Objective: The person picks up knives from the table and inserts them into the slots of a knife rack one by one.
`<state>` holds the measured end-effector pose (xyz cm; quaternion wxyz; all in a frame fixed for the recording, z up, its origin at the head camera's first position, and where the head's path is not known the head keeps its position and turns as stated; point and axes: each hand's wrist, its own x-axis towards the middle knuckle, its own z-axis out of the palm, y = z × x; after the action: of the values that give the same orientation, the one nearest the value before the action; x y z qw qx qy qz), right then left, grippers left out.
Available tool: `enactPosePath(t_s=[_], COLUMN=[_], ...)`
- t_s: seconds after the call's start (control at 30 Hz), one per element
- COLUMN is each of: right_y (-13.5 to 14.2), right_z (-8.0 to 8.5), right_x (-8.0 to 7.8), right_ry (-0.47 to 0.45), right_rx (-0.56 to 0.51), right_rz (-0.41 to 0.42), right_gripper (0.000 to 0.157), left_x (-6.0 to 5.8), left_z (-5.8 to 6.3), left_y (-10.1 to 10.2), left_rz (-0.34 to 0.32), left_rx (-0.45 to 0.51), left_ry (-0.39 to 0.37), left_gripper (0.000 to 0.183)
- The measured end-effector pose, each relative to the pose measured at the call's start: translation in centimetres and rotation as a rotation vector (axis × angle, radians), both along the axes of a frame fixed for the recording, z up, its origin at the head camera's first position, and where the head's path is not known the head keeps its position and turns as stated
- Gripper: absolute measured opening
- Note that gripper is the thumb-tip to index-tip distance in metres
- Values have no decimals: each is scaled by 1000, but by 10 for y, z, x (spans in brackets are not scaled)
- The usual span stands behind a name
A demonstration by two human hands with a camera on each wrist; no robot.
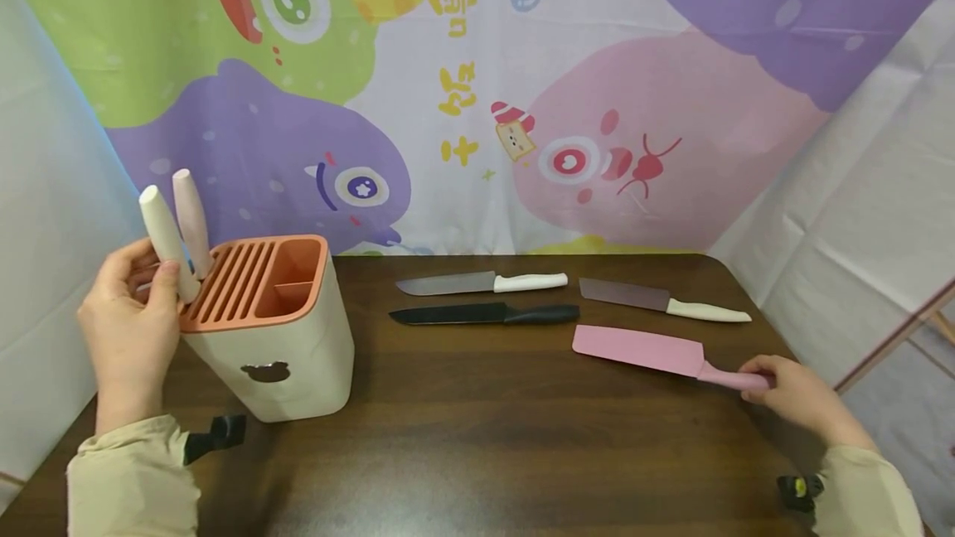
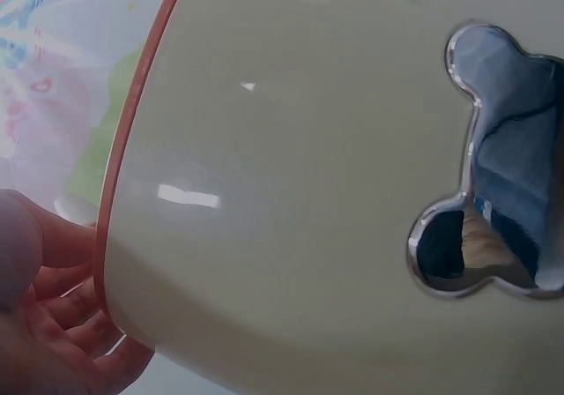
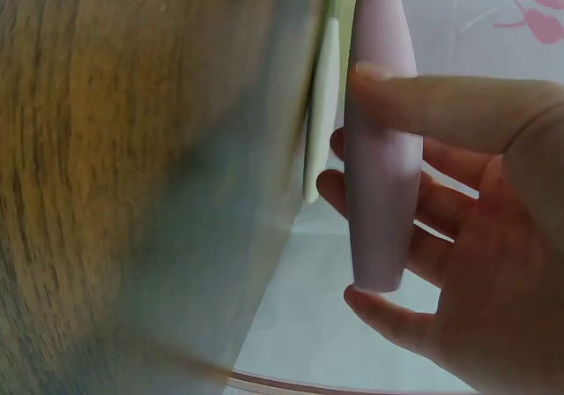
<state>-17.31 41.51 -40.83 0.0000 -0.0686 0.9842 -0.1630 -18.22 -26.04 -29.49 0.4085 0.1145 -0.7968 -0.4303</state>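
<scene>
At the far left, my left hand [image 1: 134, 313] holds the left edge of the cream knife block [image 1: 306, 363], its fingers outside the wall. Its thumb lies against a white handle [image 1: 160, 222] standing in the block; a pale pink handle [image 1: 191, 222] stands behind. The left wrist view shows those fingers [image 2: 79, 316] past the orange rim. On the right, my right hand [image 1: 798, 396] grips the handle of a pink cleaver-shaped knife [image 1: 637, 348], blade pointing left. In the right wrist view, thumb and fingers close round the pink handle [image 3: 383, 192].
Behind the pink knife lie a cream-handled knife [image 1: 627, 292], a white-handled knife [image 1: 448, 283] and a black knife [image 1: 451, 314] on the dark wooden table [image 1: 477, 437]. The block's top has slots and two square compartments [image 1: 298, 259]. A printed cloth [image 1: 462, 189] hangs behind.
</scene>
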Motion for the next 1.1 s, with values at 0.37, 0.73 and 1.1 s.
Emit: enactPosePath(t_s=[0.37, 0.73, 1.1], right_y=[4, 1, -4], right_z=[3, 12, 22], right_x=[11, 17, 22], right_ry=[-14, 19, 93], right_rx=[-148, -173, -363], right_rz=[-34, -92, -178], right_gripper=[31, 33, 42], left_x=[3, 9, 11], left_z=[-5, -7, -6], left_y=[-1, 0, 2], left_rz=[-11, 11, -8], left_rx=[5, 26, 103], left_ry=[-41, -50, -7], left_gripper=[32, 31, 29])
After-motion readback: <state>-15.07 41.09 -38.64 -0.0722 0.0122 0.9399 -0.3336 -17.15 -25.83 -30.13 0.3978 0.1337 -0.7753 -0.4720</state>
